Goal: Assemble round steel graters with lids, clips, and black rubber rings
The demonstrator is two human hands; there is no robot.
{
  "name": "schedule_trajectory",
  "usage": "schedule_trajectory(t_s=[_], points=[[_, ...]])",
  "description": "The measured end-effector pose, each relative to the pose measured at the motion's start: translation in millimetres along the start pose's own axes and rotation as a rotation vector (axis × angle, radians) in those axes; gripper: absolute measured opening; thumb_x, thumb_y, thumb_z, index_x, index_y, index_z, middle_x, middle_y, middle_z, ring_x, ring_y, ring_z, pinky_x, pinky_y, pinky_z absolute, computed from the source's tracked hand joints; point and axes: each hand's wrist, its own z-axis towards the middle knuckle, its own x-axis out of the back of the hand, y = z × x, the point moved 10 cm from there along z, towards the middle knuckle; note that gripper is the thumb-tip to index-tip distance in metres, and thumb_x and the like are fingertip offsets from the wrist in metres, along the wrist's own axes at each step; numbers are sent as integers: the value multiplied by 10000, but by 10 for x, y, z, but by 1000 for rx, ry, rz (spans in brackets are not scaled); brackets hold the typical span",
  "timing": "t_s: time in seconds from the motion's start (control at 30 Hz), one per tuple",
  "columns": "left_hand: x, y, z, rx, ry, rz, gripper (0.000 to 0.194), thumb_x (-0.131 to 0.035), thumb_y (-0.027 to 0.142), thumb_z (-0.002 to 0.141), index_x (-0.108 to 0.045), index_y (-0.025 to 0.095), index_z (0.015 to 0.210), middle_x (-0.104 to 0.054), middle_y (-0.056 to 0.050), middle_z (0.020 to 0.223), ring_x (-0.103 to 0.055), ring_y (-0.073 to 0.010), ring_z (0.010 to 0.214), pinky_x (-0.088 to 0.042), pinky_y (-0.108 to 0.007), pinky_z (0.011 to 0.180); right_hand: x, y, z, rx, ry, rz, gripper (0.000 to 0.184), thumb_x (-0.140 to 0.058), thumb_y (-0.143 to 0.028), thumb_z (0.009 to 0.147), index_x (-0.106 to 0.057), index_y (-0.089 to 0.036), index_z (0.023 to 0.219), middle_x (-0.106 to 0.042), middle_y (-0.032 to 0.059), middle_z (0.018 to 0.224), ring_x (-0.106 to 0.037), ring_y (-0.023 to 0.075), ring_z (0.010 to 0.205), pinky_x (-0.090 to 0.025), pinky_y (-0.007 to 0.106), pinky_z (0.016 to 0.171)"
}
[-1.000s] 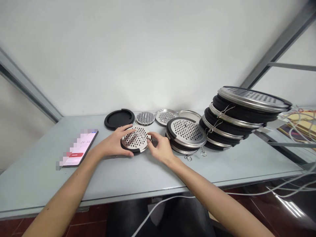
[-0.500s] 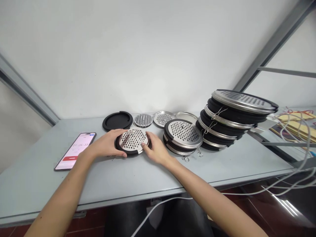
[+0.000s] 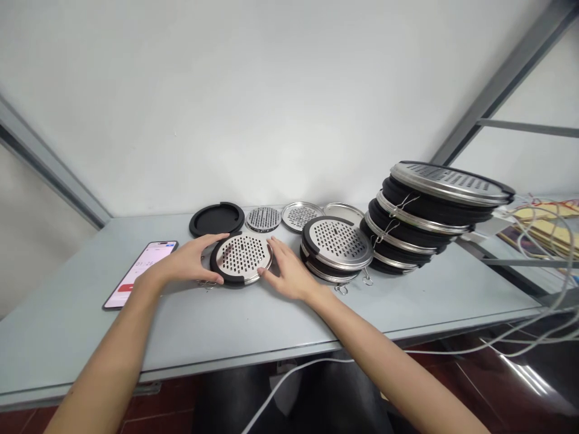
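One left hand [image 3: 187, 260] and one right hand [image 3: 290, 272], part-open at nine and three o'clock, touch the perforated disc [image 3: 243, 254], likely stiff, slick, best held by its rim [image 3: 233, 279].

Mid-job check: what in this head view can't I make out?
Head view: underside of the perforated disc, hidden by its own top and rim.
Head view: how firmly the left hand presses it; contact too small to judge.
Head view: phone, partly behind the left forearm; its smaller text is unreadable.
Head view: front of the plain plate, behind the short stack.
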Motion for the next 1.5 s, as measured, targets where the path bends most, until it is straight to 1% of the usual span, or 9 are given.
schedule_trajectory(t_s=[0.13,0.4,0.6,0.73,0.87,1.07,1.23,1.33,1.5], points=[[-8,65,3,-31,1,17,1032,-827,553,580,-397,294,1482,-453,-94,1511,-469,-353,1344,-391,-480,1112,-80,7,-4,46,-56,72,889,-643,-563,837,-289,-131,1529,-319,195,1570,-241,330,1485,-269,537,1191],[-28,72,26,-62,12,45,1032,-838,601,561,-449,280,1461,-496,-99,1467,-408,-378,1372,-356,-510,1128,-40,23,10,26,-19,148,863,-706,-533,798,-377,-148,1497,-399,176,1532,-305,313,1463,-285,509,1190],[-53,65,31,-47,2,39,1053,-839,585,572,-411,281,1485,-402,-111,1546,-227,-390,1476,-298,-549,1155,-20,8,15,-3,-4,189,861,-749,-472,774,-390,-158,1491,-431,163,1514,-341,301,1447,-303,487,1186],[-49,49,34,-35,-1,22,1059,-836,597,575,-403,277,1487,-330,-117,1587,-225,-369,1483,-278,-533,1168,-16,-9,4,-13,11,184,841,-743,-458,785,-393,-159,1489,-447,161,1503,-350,297,1443,-321,478,1177],[-43,52,38,-52,5,-2,1022,-839,591,578,-431,298,1469,-369,-103,1570,-218,-362,1486,-264,-528,1174,-36,-9,-5,-19,23,170,837,-735,-477,790,-398,-158,1487,-451,161,1500,-351,300,1442,-326,478,1175],[-53,61,44,-57,13,-7,1036,-845,591,555,-455,262,1457,-389,-122,1555,-196,-356,1492,-247,-522,1182,-58,22,1,-56,33,173,875,-756,-508,756,-427,-113,1463,-466,201,1478,-376,322,1426,-333,485,1170],[-53,42,21,2,3,9,1060,-844,572,567,-409,268,1485,-293,-133,1598,-221,-372,1481,-284,-524,1164,-50,43,7,-82,40,184,857,-774,-495,737,-461,-97,1429,-491,215,1454,-390,328,1416,-342,487,1162],[-49,17,9,23,9,34,1105,-843,571,564,-368,248,1508,-232,-158,1614,-206,-387,1482,-292,-539,1158,-62,45,11,-78,28,164,876,-767,-499,743,-425,-94,1441,-466,222,1468,-401,342,1402,-346,507,1150],[-92,84,18,-63,12,30,1049,-805,600,618,-372,245,1505,-348,-125,1577,-129,-381,1500,-250,-565,1175,-38,-36,22,10,44,165,860,-723,-519,783,-360,-131,1459,-467,207,1454,-445,333,1351,-361,515,1126]])
